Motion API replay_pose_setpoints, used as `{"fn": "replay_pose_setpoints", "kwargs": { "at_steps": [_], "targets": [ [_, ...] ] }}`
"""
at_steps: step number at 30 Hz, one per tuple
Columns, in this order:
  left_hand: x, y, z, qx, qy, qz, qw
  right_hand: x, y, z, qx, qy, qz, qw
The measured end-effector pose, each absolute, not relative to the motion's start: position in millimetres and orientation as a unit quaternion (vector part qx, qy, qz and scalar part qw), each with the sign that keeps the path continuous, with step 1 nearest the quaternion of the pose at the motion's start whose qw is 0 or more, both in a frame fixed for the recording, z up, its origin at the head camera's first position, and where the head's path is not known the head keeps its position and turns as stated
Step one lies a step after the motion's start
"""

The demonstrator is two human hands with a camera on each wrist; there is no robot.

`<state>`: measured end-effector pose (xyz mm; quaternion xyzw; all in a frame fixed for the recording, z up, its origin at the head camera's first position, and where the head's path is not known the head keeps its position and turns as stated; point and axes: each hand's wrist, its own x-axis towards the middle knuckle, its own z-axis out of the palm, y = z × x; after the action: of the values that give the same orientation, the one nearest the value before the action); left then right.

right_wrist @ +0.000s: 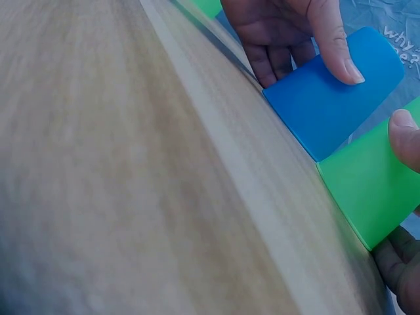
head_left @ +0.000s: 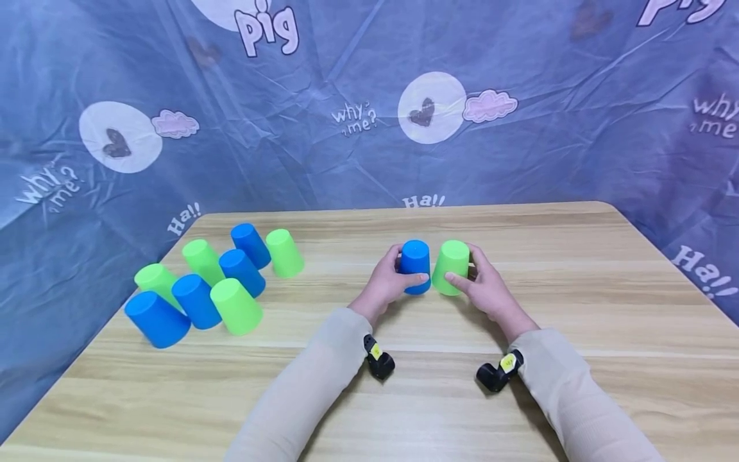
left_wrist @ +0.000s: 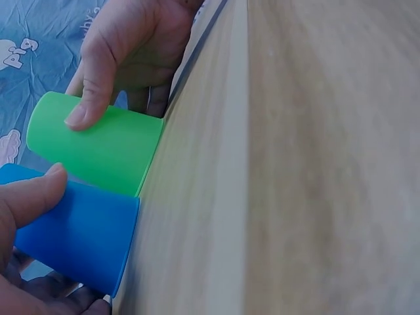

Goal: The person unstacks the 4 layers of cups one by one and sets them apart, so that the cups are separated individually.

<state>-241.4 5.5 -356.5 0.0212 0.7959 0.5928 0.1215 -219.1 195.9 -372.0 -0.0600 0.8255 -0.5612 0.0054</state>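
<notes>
Side by side near the table's middle stand a blue cup (head_left: 415, 260) and a green cup (head_left: 452, 266), both upside down with rims at the tabletop. My left hand (head_left: 388, 282) grips the blue cup from its left, thumb across the near side and fingers behind. From the right, my right hand (head_left: 487, 287) holds the green cup in the same way. In the left wrist view the thumb lies on the blue cup (left_wrist: 79, 236), close beside the green cup (left_wrist: 98, 144). The right wrist view shows both cups' rims nearly meeting at the table.
Several more upside-down cups stand in a group at the table's left, among them a blue cup (head_left: 157, 319) and a green cup (head_left: 237, 307). A printed blue cloth (head_left: 312, 167) hangs behind the wooden table (head_left: 433, 410). Each sleeve carries a small black wrist device (head_left: 379, 359).
</notes>
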Motion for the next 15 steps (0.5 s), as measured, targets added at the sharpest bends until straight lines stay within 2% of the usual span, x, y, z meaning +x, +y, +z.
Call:
{"fn": "replay_pose_setpoints", "kwargs": {
  "at_steps": [15],
  "targets": [
    [-244,-5,-346,0.033,0.806,0.576,0.132,-218,197,-372,-0.062,0.826,-0.561,0.004]
  ]
}}
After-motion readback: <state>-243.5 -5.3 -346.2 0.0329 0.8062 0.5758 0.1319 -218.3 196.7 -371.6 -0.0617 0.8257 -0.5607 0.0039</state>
